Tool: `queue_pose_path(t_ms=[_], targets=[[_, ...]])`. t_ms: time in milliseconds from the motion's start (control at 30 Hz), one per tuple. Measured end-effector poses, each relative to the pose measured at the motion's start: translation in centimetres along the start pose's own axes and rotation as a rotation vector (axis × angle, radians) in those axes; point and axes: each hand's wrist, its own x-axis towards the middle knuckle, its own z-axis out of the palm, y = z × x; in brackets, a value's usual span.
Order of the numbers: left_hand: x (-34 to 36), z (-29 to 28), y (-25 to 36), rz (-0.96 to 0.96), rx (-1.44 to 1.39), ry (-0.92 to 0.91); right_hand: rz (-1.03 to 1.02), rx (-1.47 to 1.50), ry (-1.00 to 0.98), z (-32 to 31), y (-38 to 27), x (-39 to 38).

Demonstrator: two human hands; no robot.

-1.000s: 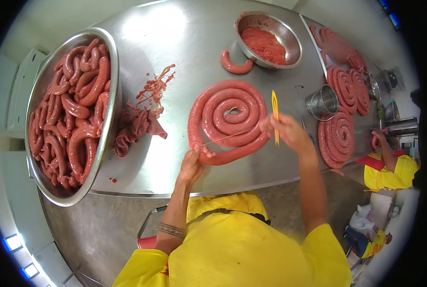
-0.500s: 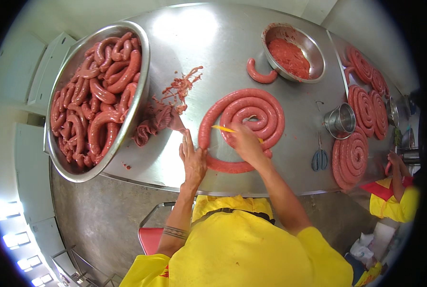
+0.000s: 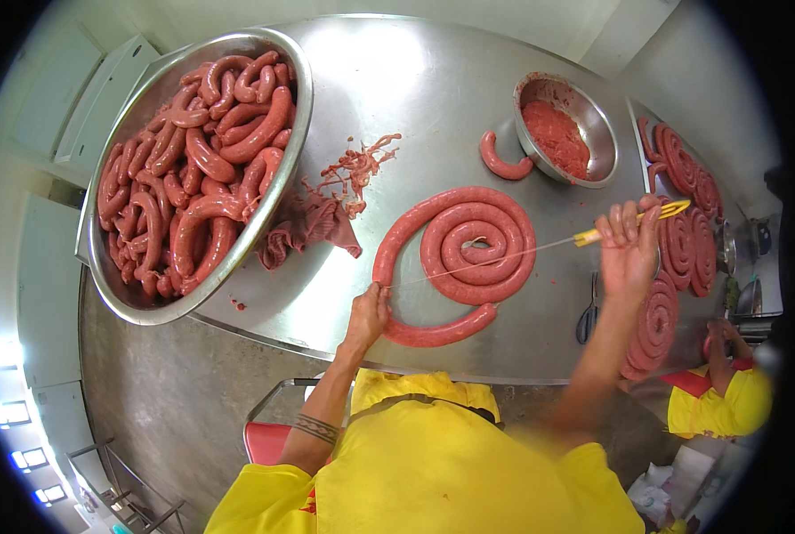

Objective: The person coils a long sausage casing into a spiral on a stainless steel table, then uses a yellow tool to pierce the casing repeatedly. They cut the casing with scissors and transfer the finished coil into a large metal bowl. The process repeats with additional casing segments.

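Note:
A long raw sausage [image 3: 428,336] lies in a loose spiral on the steel table. My left hand [image 3: 368,313] is closed at the left side of its outer loop, fingers pinching the casing together with a thin white string [image 3: 495,261]. Across the coil the string runs taut up to a yellow netting shuttle [image 3: 586,238]. My right hand [image 3: 627,242], raised over the right part of the table, is wrapped round that shuttle. Beyond my left hand lie a crumpled reddish cloth [image 3: 313,227] and stringy meat scraps [image 3: 355,171].
A big steel basin [image 3: 301,98] heaped with cut sausages stands left. At the back are a steel bowl [image 3: 604,120] of ground meat and a short sausage [image 3: 502,163]. Scissors [image 3: 586,322] and coiled sausages [image 3: 653,322] lie right, near another person's hand [image 3: 726,343].
My right hand has swung from the coil out to the right and up with the yellow shuttle, drawing the string tight. My left hand has closed on the outer loop.

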Motion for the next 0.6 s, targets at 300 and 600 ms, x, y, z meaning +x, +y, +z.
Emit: queue_pose_path(t_ms=[300,600], targets=[[1.9,-0.9,-0.4,-0.562,-0.707,0.043,1.123,-0.809,0.076,-15.6,1.1,-13.9],[-1.8,-3.9,2.1,0.324,0.368,0.347,0.377,-1.298,-0.902,5.7,23.6,-5.8]])
